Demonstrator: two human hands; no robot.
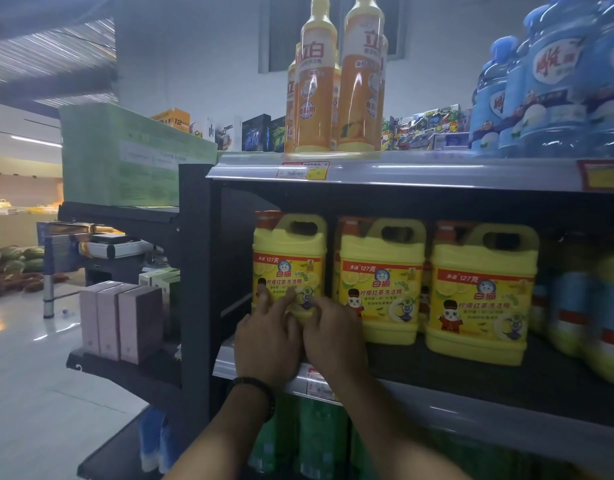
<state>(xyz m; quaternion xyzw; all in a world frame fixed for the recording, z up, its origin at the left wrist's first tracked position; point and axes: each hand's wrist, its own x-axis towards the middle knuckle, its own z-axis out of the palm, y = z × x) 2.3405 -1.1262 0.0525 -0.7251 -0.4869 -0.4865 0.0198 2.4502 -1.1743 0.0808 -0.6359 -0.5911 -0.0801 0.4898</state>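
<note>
Yellow plastic, the jug (288, 258) stands at the left end of its row on the shelf (471, 414), close against the dark upright. The left hand (267, 344) has its fingers (264, 294) straight and spread flat on the label. The right hand (335, 341) lies touching it, fingers bent with the tips at the jug's lower right corner. I cannot tell whether they grip or only press.

It looks like the jug is being squared to face front. To do that well, I'd push evenly with both hands, low down where the fingers are, so it slides rather than tips. I'd stop once its face lines up with the neighbour jugs (380, 282) to the right of the fingers.

Just below the fingers a price tag (316, 382) sits on the shelf's grey rail. High above them stand orange bottles (316, 88), with blue bottles (548, 81) further right. Left of the fingers, past the upright, are pink boxes (121, 320) with a green carton (125, 154) above. Beyond lie a pale shiny floor (28, 375) and watermelons (14, 258).
</note>
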